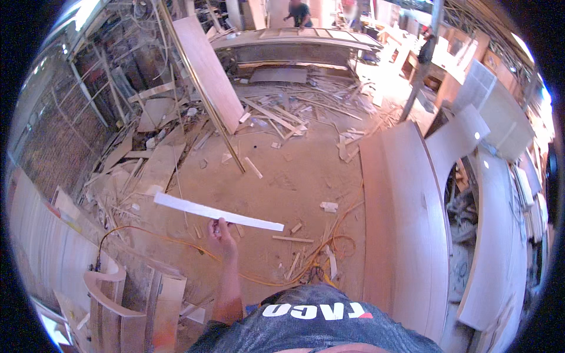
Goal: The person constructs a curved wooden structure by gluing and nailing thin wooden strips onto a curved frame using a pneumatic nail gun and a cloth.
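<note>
Sawdust covers the workshop floor point(282, 176) below me. Nearest, my left hand point(220, 235) has its fingers point(219, 223) pinched around a long white strip point(218, 212), held level above an orange cable point(259, 276); farther off lie wood scraps point(282, 112) and a leaning board point(209, 70).

A woodworking shop — plywood panels point(406, 223), offcuts point(276, 115) littering the dusty floor point(288, 176).

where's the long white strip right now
In the head view the white strip sits left of centre, held up near its middle by the left hand, slanting above the dusty floor and the orange cable.
</note>
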The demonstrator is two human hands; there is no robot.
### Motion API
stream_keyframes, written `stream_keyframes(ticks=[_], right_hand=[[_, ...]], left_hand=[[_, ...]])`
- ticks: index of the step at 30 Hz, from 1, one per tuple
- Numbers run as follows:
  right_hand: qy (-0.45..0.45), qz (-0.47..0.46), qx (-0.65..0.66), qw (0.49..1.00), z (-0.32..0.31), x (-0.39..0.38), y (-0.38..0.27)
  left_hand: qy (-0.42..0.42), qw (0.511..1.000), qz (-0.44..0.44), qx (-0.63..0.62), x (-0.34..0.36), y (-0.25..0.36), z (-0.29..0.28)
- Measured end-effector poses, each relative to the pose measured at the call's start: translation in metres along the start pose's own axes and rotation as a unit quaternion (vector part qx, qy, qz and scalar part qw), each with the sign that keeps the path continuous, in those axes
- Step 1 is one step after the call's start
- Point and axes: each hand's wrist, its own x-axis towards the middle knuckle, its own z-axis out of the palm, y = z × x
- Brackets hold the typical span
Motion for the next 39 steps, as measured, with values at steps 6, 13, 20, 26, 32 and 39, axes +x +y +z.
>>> stream_keyframes(ticks=[6, 13, 20, 26, 32, 39], right_hand=[[0.152, -0.155, -0.083, 0.973, -0.177, 0.234, -0.161], [0.287, -0.303, -0.013, 0.909, -0.356, 0.348, -0.532], [0.123, -0.448, -0.356, 0.811, -0.258, 0.408, -0.677], [-0.135, -0.442, -0.370, 0.806, -0.140, 0.380, -0.798], [-0.182, -0.404, -0.387, 0.809, -0.161, 0.439, -0.986], [-0.131, -0.592, -0.428, 0.670, -0.151, 0.470, -1.366]], left_hand=[[0.147, 0.989, 0.008, 0.012, 0.064, -0.027, -0.015], [0.290, 0.952, 0.012, 0.093, 0.153, -0.042, -0.075], [0.367, 0.929, 0.012, 0.030, 0.310, -0.116, -0.124], [0.415, 0.904, 0.093, 0.051, 0.420, -0.088, -0.171], [0.473, 0.863, 0.135, 0.119, 0.503, -0.062, -0.167], [0.604, 0.747, 0.181, 0.211, 0.525, -0.025, -0.170]])
